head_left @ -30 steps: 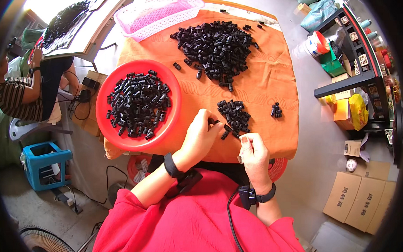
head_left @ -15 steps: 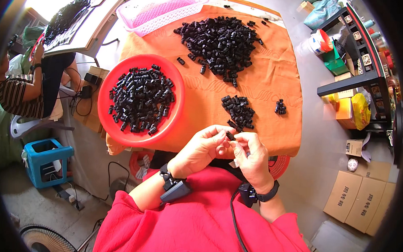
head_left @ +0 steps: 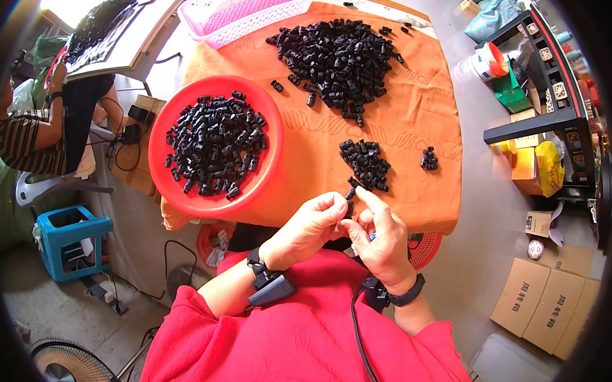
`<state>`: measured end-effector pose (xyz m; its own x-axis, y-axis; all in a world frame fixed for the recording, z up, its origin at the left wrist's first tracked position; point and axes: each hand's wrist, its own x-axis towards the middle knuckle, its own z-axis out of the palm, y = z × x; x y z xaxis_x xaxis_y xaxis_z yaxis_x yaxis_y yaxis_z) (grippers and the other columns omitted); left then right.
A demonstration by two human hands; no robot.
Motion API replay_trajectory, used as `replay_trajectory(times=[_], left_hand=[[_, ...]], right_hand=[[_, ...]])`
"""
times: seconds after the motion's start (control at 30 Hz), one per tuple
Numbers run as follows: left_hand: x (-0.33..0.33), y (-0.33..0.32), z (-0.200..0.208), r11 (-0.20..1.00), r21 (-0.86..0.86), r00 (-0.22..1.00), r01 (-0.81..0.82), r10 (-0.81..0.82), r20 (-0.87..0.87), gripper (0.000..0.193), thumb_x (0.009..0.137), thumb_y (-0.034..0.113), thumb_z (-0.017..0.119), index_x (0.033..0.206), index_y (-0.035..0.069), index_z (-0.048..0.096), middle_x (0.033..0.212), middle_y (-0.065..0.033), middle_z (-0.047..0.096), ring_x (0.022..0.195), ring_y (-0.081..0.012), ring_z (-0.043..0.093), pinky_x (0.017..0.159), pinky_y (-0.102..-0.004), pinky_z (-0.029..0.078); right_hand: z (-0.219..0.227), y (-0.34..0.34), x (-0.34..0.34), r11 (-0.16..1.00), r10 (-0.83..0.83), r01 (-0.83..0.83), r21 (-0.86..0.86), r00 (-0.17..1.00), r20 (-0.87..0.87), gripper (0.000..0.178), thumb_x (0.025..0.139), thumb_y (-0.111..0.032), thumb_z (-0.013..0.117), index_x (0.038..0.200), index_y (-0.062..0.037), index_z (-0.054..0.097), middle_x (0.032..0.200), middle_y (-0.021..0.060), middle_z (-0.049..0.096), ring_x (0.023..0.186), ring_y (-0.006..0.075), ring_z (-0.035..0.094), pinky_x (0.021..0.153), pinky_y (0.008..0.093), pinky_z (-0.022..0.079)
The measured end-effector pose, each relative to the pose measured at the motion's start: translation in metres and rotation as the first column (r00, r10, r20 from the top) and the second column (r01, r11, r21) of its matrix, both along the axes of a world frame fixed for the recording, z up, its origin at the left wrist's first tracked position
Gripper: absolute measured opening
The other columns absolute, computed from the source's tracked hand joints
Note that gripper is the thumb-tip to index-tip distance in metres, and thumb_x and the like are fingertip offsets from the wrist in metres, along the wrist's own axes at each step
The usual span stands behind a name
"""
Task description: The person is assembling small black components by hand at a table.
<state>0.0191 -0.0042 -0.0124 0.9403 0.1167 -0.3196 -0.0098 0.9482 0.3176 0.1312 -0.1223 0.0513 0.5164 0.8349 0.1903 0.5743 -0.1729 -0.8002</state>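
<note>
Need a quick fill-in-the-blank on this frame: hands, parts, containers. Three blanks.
1. Both hands, left hand and right hand, pinch one small ____ part between them.
2. The round bowl holding black parts is ____.
3. The cloth under the big pile is ____.

Missing words: black; red; orange

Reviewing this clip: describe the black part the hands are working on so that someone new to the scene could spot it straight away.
Start at the orange cloth over the table, then go to its near edge, where the left hand and right hand meet. The black part is pinched between their fingertips. Unlike the small pile just beyond, it is lifted off the cloth.
</note>
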Motion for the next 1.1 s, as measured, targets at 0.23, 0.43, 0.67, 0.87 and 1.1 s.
replay_trajectory(times=[0.23,0.43,0.67,0.87,1.1], left_hand=[[-0.005,0.002,0.005,0.996,-0.072,0.998,0.057,-0.055,0.037,0.029,0.095,0.034,0.067,0.107,0.009,0.061,0.102,0.0003,0.062,0.087,-0.0082,0.056,0.08,-0.0243,0.047],[-0.006,0.005,0.012,0.997,0.02,0.997,0.079,-0.079,-0.001,0.03,0.094,0.033,0.069,0.109,0.008,0.062,0.101,0.0004,0.063,0.087,-0.0076,0.055,0.081,-0.0233,0.046],[-0.006,0.002,0.004,0.998,-0.021,0.998,0.067,-0.067,-0.009,0.029,0.094,0.032,0.069,0.109,0.008,0.062,0.102,0.0,0.063,0.092,-0.0082,0.057,0.084,-0.0242,0.046],[-0.009,-0.002,0.0,0.999,-0.027,0.999,0.045,-0.046,-0.02,0.023,0.096,0.03,0.066,0.106,0.009,0.061,0.101,0.0005,0.063,0.089,-0.0071,0.056,0.081,-0.0223,0.046],[-0.011,-0.001,0.0,0.992,0.118,0.995,0.053,-0.043,-0.088,0.015,0.1,0.027,0.061,0.099,0.011,0.059,0.1,0.0011,0.062,0.085,-0.0051,0.054,0.076,-0.0184,0.045]], right_hand=[[-0.012,-0.004,0.004,0.997,0.059,-0.056,0.049,0.996,-0.06,0.04,0.082,-0.004,0.076,0.121,-0.0043,0.063,0.071,0.0065,0.061,0.059,0.0195,0.06,0.054,0.0324,0.048],[-0.007,-0.004,0.004,0.997,0.078,-0.077,0.03,0.997,-0.01,0.042,0.08,-0.004,0.078,0.12,-0.0041,0.063,0.063,0.004,0.054,0.054,0.0188,0.054,0.052,0.0327,0.045],[-0.008,-0.005,0.003,0.997,0.074,-0.074,0.008,0.997,0.0,0.042,0.08,-0.004,0.078,0.119,-0.004,0.063,0.061,0.0033,0.052,0.052,0.0181,0.053,0.05,0.0321,0.043],[-0.006,-0.005,0.002,0.996,0.091,-0.091,0.008,0.996,-0.014,0.04,0.081,-0.005,0.078,0.117,-0.0046,0.063,0.062,0.0034,0.053,0.052,0.0172,0.053,0.05,0.0315,0.043],[-0.003,-0.004,0.003,0.995,0.081,-0.085,-0.059,0.994,-0.072,0.035,0.081,-0.006,0.078,0.112,-0.0051,0.063,0.066,0.0038,0.057,0.054,0.0158,0.056,0.05,0.0297,0.046]])
